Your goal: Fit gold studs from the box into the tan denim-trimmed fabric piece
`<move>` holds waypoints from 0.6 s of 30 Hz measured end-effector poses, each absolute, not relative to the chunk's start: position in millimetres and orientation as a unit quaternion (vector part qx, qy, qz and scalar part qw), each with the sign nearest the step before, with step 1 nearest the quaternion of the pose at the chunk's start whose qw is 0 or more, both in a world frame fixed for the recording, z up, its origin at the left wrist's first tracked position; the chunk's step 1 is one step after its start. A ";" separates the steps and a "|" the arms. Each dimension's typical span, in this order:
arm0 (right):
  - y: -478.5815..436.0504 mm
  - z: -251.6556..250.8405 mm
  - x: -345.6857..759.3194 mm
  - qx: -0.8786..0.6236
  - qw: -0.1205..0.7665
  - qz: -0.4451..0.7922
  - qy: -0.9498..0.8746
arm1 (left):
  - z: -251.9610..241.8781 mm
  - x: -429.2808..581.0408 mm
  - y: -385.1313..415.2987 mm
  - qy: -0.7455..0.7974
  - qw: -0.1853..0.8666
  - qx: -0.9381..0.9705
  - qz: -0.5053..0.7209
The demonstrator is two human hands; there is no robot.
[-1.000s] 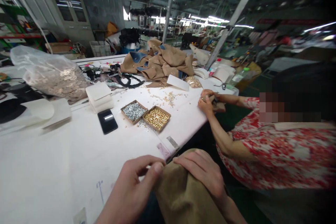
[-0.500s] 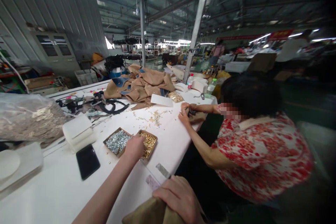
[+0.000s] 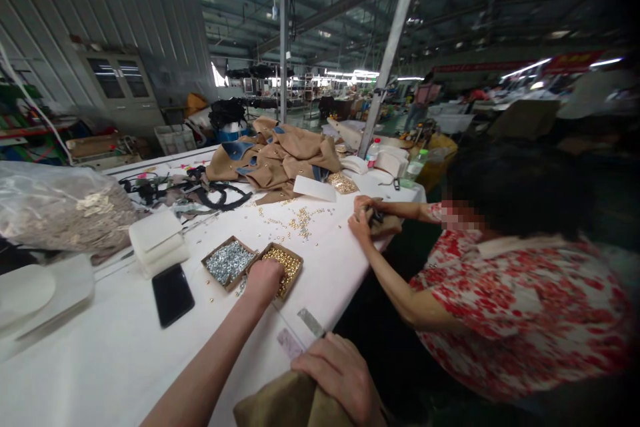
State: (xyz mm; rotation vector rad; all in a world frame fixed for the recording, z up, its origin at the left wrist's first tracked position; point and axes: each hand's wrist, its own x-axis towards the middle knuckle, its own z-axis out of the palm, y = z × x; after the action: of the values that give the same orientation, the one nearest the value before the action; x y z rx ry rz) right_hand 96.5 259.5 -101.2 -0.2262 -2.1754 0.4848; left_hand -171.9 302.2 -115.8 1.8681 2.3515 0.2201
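My left hand reaches over the inner edge of a small cardboard box of gold-coloured studs. Its fingers are closed, with the tips down among the studs, so whatever they pinch is hidden. Beside it on the left stands a second small box filled with silver-coloured metal pieces. At the table's near edge my right hand is closed over a folded piece of brown cloth, its thumb out of sight.
A black phone lies left of the boxes on the white table. Loose gold studs are scattered beyond them, before a heap of brown cloth pieces. At the right, a co-worker handles brown cloth.
The whole view has shifted slightly, the scene sliding to the right. My left hand stays at the gold studs with slight finger movement; my right hand keeps its hold on the cloth.
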 end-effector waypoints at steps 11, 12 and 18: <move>250.1 -116.1 98.9 -0.121 0.440 0.211 -0.864 | -75.9 -147.6 232.9 0.757 0.185 0.518 0.353; 249.6 -114.0 100.7 -0.122 0.435 0.216 -0.866 | -73.3 -140.9 216.2 0.748 0.221 0.499 0.378; 244.2 -103.5 100.3 -0.092 0.391 0.219 -0.889 | -64.0 -101.5 122.4 0.664 0.396 0.376 0.510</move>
State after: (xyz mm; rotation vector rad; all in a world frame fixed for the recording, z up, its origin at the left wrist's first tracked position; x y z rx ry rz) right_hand 100.3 244.2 -103.5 -0.2338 -2.2597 0.5576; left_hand -101.5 122.4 -64.0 0.9525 1.6841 1.2936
